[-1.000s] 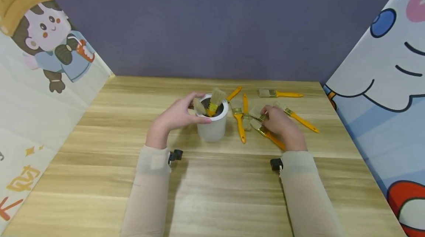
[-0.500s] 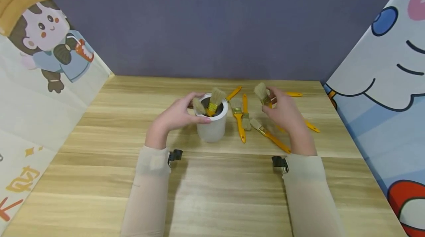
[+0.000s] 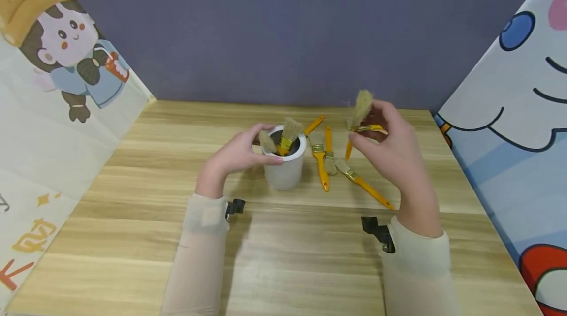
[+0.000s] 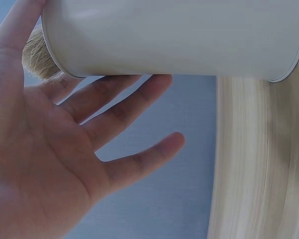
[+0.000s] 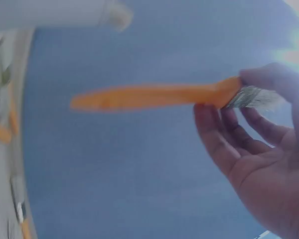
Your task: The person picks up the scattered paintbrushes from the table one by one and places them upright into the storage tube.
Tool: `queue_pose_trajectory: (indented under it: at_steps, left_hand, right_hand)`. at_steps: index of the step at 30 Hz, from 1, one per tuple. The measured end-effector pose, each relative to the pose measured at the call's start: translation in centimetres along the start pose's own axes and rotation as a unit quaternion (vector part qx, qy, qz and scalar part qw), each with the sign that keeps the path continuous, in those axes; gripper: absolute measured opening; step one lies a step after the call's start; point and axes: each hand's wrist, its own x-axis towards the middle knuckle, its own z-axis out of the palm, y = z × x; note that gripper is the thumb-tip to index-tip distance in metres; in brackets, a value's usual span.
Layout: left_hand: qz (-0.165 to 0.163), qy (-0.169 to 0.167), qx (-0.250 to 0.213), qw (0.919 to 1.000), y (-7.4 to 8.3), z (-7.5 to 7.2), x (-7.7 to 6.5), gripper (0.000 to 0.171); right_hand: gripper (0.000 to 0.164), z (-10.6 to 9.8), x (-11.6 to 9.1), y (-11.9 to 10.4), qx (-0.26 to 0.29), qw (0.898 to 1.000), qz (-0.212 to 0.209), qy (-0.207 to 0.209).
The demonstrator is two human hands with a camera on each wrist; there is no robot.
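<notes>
My left hand [image 3: 236, 153] holds the rim of a white cylindrical pot [image 3: 283, 176], thumb on the near side and fingers round the back. In the left wrist view the pot's smooth wall [image 4: 164, 37] shows beside my spread fingers. Brushes [image 3: 290, 131] stand bristles up inside it. To the right, my right hand [image 3: 398, 143] pinches a paintbrush [image 3: 364, 103] above the table, bristles up and yellow handle down. The right wrist view shows this orange-yellow handle [image 5: 149, 96] extending free, with thumb and fingers gripping near the ferrule.
Several yellow-handled brushes lie on the wooden table [image 3: 301, 252] between pot and right hand, among them one flat brush [image 3: 320, 161] and one slanting brush [image 3: 367, 188]. Another lies partly behind the right hand. A dark wall [image 3: 283, 35] stands behind; printed panels flank both sides.
My right hand has picked up a paintbrush from the pile, raised it and turned it upright, bristles up. The left hand stays on the pot.
</notes>
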Motion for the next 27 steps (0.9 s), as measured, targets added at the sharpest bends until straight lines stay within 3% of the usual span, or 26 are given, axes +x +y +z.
queue_pose_trajectory:
  at_steps: [3,7,11,15,27]
  left_hand:
    - [0.001,0.000,0.000,1.0000,0.0,0.0,0.0,0.100]
    - [-0.003,0.001,0.003,1.0000,0.0,0.0,0.0,0.099]
    - [-0.002,0.002,0.008,1.0000,0.0,0.0,0.0,0.099]
    - [0.000,0.002,0.007,1.0000,0.0,0.0,-0.1,0.099]
    - [0.004,0.000,0.005,1.0000,-0.1,0.1,0.1,0.100]
  right_hand:
    - [0.058,0.1,-0.9,-1.2,0.085,0.995,-0.041,0.012]
    - [0.067,0.9,-1.7,-2.1,0.201,0.976,-0.084,0.020]
    - [0.073,2.4,-2.1,-2.4,0.261,0.959,-0.108,0.026]
    - [0.071,3.8,-2.3,-2.8,0.259,0.960,-0.107,0.027]
    - [0.063,7.9,-0.9,-2.3,0.192,0.979,-0.065,0.023]
